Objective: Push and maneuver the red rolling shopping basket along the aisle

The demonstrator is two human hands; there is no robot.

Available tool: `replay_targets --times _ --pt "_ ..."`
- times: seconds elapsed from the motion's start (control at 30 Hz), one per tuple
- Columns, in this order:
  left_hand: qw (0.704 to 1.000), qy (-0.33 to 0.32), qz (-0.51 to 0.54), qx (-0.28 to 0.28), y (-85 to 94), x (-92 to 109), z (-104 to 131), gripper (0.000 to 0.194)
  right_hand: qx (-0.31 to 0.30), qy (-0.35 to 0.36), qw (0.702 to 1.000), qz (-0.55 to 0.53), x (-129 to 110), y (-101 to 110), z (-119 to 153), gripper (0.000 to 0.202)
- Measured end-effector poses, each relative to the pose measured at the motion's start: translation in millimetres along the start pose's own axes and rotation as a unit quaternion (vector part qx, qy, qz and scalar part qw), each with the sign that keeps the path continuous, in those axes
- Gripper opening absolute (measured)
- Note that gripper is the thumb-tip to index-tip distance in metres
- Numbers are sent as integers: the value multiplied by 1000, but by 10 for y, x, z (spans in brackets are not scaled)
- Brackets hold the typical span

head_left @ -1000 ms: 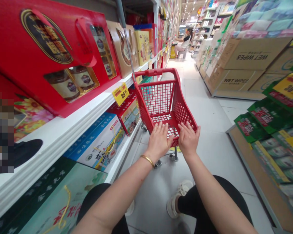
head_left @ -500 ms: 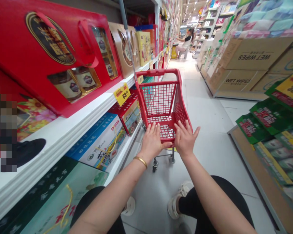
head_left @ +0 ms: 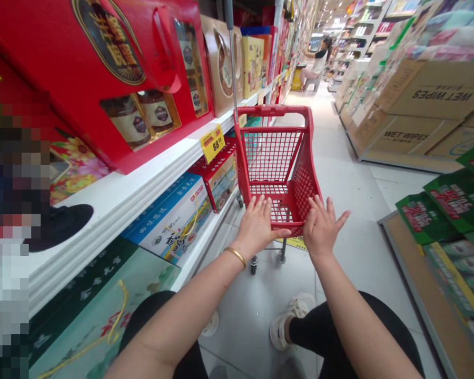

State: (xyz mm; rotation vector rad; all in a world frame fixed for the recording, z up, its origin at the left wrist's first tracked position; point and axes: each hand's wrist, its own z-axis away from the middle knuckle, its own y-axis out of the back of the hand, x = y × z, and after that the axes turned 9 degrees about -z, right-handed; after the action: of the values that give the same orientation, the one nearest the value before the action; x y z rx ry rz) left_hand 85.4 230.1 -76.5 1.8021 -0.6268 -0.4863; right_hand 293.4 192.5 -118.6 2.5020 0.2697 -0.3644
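Observation:
A small red shopping cart [head_left: 276,152] stands on the floor in front of me, its grid basket holding nothing that I can see. My left hand [head_left: 256,221] is at the near left corner of the basket, palm down, fingers spread, a gold bangle on the wrist. At the near right corner is my right hand [head_left: 322,229], its fingers apart and thumb out to the right. Both hands hold nothing; whether they touch the rim, I cannot tell. A grey pole [head_left: 233,73] rises from the cart's far left corner.
Along the left runs a white shelf [head_left: 150,173] with a red gift box [head_left: 102,79] and boxed goods below. On the right are wet wipes cartons [head_left: 426,100] and a stand of green packs [head_left: 450,202]. Farther down the aisle a person [head_left: 318,60] sits on a stool.
The cart, shelves and cartons appear farther right in the view. My hands have shifted right too and are wider apart, with the right hand moved more.

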Motion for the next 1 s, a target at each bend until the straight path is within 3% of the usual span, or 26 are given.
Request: replay_targets --times 0.17,0.23,0.3,0.43,0.5,0.7,0.8,1.0 --pt "1000 10 -11 7 -17 -25 10 104 -73 112 991 -27 -427 -140 50 46" --pt "1000 6 -18 7 -21 -66 18 103 -95 138 985 -32 -460 -132 33 48" --pt "1000 7 -21 6 -19 -91 23 105 -99 126 987 -25 -353 -79 5 48" --pt "1000 -1 -17 20 -2 -54 24 105 -53 37 998 -4 -31 18 -28 44" --pt "999 -7 -12 29 1 -20 16 102 -40 21 999 -5 -10 0 -17 42" --pt "1000 2 -19 25 -33 -49 -6 102 -103 122 986 -49 -363 -175 46 36" --pt "1000 -2 -23 15 -30 -76 5 104 -121 133 982 -56 -274 -149 10 33" --pt "1000 -21 -15 17 -15 39 45 109 -22 24 999 -4 155 -33 -70 33"
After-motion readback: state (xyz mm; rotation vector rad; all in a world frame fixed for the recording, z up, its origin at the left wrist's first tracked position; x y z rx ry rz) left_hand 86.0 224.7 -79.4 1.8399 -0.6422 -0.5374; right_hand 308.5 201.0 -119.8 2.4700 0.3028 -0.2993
